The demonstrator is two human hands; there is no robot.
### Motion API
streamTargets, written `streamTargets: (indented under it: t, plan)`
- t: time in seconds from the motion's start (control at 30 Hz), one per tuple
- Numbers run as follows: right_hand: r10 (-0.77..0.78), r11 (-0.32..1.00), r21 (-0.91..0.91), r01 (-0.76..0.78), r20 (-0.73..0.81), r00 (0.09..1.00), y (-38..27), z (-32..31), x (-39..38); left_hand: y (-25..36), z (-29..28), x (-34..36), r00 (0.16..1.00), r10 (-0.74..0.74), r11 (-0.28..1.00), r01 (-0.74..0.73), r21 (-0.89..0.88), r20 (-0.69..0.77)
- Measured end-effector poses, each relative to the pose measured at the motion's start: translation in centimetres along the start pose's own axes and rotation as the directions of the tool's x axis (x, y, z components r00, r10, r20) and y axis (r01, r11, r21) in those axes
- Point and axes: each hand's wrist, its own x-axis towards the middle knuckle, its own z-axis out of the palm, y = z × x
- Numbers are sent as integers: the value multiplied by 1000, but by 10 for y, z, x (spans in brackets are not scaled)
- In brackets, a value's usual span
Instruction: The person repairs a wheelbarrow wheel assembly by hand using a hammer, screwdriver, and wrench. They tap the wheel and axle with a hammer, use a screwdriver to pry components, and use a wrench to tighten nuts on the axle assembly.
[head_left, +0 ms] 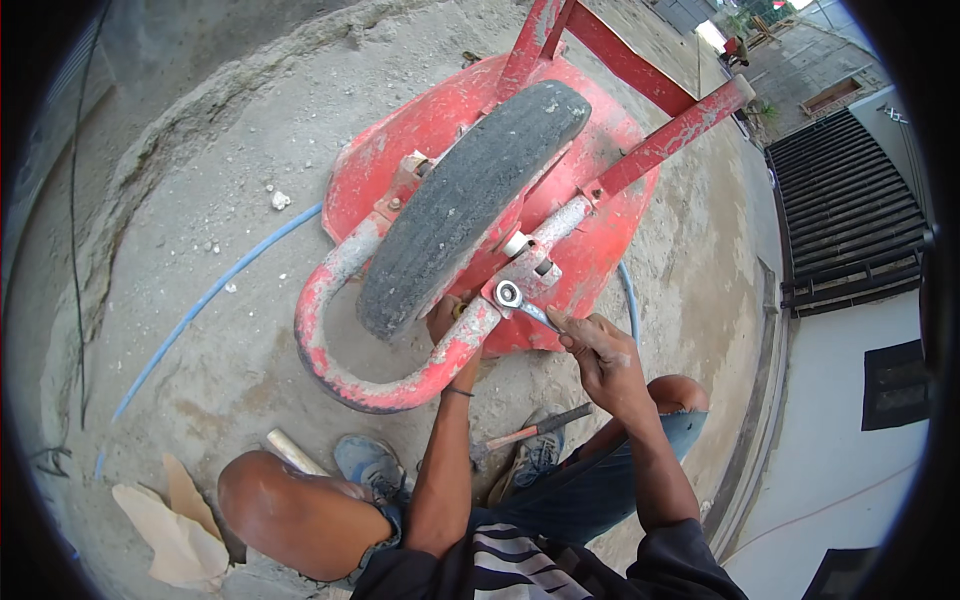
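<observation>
An upturned red wheelbarrow (470, 130) lies in front of me, its worn black wheel (470, 210) on top. In my right hand (605, 365) is a metal wrench (535, 315). Its ring end sits around a bolt (507, 293) on the paint-chipped red tube frame (345, 375), right of the wheel. My left hand (440, 318) reaches under that tube, close to the same bolt. The tube covers most of its fingers, and a small yellowish bit shows beside them; what it holds, if anything, is hidden.
A hammer (540, 427) lies on the ground between my feet. A blue hose (215, 285) runs beneath the wheelbarrow. Torn brown paper (175, 535) and a pale stick (295, 452) lie at lower left. A white wall (845, 430) and a dark slatted gate (850, 210) stand at right.
</observation>
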Motion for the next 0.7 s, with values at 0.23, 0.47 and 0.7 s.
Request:
streamTargets:
  t: [0.23, 0.47, 0.7]
  plan:
    - [16, 997, 79, -14, -24, 1000, -37, 25, -21, 5, 0, -1, 998, -63, 997, 64, -45, 22]
    - [248, 889, 414, -194, -80, 965, -102, 70, -23, -31, 10, -16, 976, -209, 972, 215, -92, 65]
    - [151, 949, 288, -129, -58, 987, -37, 22, -25, 5, 2, -3, 999, -46, 998, 45, 42, 12]
